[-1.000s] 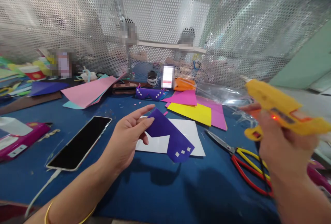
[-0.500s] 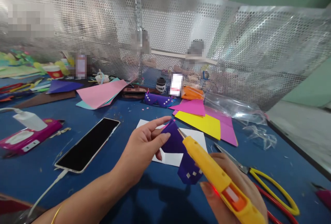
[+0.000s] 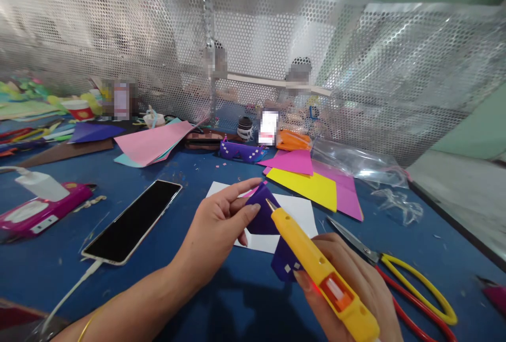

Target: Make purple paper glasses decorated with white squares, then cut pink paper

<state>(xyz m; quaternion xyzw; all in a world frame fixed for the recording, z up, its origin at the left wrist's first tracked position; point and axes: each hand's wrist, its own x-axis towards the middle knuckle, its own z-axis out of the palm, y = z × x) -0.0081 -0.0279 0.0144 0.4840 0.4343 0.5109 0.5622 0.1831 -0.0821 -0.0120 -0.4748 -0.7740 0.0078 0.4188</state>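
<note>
a: what's each hand got?
b: the left hand [image 3: 215, 228] pinches the purple paper piece [image 3: 264, 216] by its edge, lifted above the white sheet [image 3: 300, 210] on the blue table [image 3: 190, 173].
a: and the other?
b: the right hand [image 3: 348, 284] is wrapped round the yellow glue gun [image 3: 316, 265] — nozzle tip right at the paper (contact is hard to tell). scissors [image 3: 395, 273] lie just beside it — phone [image 3: 132, 221] off to the left.
</note>
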